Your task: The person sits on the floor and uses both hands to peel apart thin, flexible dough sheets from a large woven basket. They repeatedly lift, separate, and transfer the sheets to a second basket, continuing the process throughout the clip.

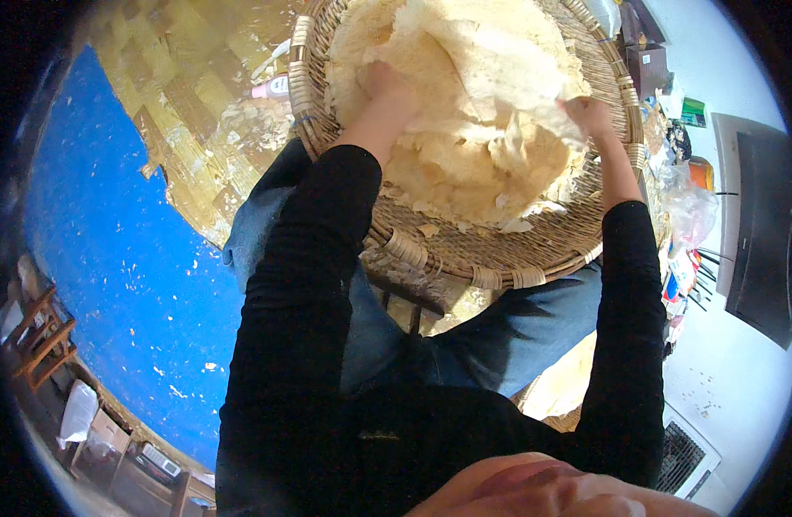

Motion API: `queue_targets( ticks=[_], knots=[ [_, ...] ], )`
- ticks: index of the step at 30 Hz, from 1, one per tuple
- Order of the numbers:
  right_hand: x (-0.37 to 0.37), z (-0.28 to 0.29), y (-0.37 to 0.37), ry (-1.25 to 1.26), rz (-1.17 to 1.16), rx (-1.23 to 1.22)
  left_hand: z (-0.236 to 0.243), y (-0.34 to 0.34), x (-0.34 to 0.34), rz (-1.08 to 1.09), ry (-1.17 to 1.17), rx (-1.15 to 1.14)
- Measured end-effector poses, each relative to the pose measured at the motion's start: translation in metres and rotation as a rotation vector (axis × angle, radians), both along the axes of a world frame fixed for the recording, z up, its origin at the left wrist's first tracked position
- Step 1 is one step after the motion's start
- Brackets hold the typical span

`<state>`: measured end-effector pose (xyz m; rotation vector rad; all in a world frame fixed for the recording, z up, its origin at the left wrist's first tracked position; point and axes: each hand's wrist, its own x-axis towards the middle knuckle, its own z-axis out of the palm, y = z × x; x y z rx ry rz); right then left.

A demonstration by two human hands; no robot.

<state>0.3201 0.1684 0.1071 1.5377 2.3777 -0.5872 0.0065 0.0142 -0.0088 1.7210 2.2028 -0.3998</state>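
A stack of large, thin, pale yellow flatbreads (pixel 465 164) fills a round wicker basket (pixel 490 246) in front of my knees. The uppermost flatbread is folded and crumpled, and part of it stands up toward the right. My right hand (pixel 588 114) pinches its edge near the basket's right rim. Farther left, my left hand (pixel 387 90) is closed on the flatbread near the left side of the stack; its fingers are slightly blurred and partly hidden. Torn flakes lie along the near edge of the stack.
A pink bottle (pixel 271 87) lies left of the basket on the wood-patterned floor (pixel 198 52), among scattered flakes. Blue flooring (pixel 120 258) spreads farther left. A small wooden chair (pixel 44 340) stands at the far left. Bags and packages (pixel 684 215) crowd the right, beside a dark television (pixel 766 233).
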Motion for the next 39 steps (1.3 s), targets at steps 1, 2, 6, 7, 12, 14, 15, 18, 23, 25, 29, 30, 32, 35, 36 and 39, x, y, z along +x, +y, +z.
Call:
queue_targets(
  ticks=[1,2,6,7,12,14,15,18,23,25,29,30,32,35,36,39],
  knots=[
    [0.004,-0.008,-0.001,0.023,-0.026,-0.118,0.005,0.008,0.001,-0.048,-0.015,0.038],
    [0.006,-0.014,-0.003,0.040,-0.062,-0.232,0.006,0.015,0.001,-0.112,-0.031,0.129],
    [-0.039,-0.043,-0.007,0.014,0.104,-0.183,-0.014,0.036,-0.001,-0.187,-0.083,0.426],
    [-0.058,-0.051,-0.008,0.095,0.178,-0.045,-0.023,0.040,-0.001,-0.210,-0.035,0.542],
    [-0.148,-0.079,-0.004,0.382,0.103,0.065,-0.054,0.054,-0.006,-0.332,0.302,0.739],
    [-0.175,-0.089,0.001,0.341,0.077,0.075,-0.057,0.051,-0.010,-0.251,0.204,0.619],
    [-0.185,-0.092,0.007,0.276,0.087,0.116,-0.057,0.048,-0.012,-0.213,0.160,0.536],
    [-0.190,-0.090,0.025,0.373,0.186,0.292,-0.055,0.039,-0.016,-0.090,0.134,0.502],
    [-0.081,-0.018,0.067,0.405,-0.292,0.485,-0.056,0.041,-0.013,-0.092,0.238,0.404],
    [-0.011,0.017,0.056,0.399,-0.437,0.587,-0.056,0.044,-0.012,-0.065,0.167,0.392],
    [0.091,0.027,-0.022,0.940,-0.961,0.456,-0.045,0.044,-0.013,-0.042,0.090,0.360],
    [0.104,0.021,-0.044,0.975,-1.079,0.409,-0.040,0.044,-0.013,-0.061,0.106,0.322],
    [0.114,0.001,-0.081,0.966,-1.210,0.426,-0.027,0.046,-0.006,-0.033,0.174,0.246],
    [0.106,-0.018,-0.102,1.098,-1.247,0.294,-0.014,0.051,0.023,-0.034,0.053,0.140],
    [0.101,-0.019,-0.101,1.099,-1.231,0.207,-0.012,0.053,0.035,-0.038,-0.018,0.117],
    [0.094,-0.005,-0.087,0.975,-1.220,0.082,-0.023,0.036,0.079,-0.414,-0.197,0.308]
  ],
)
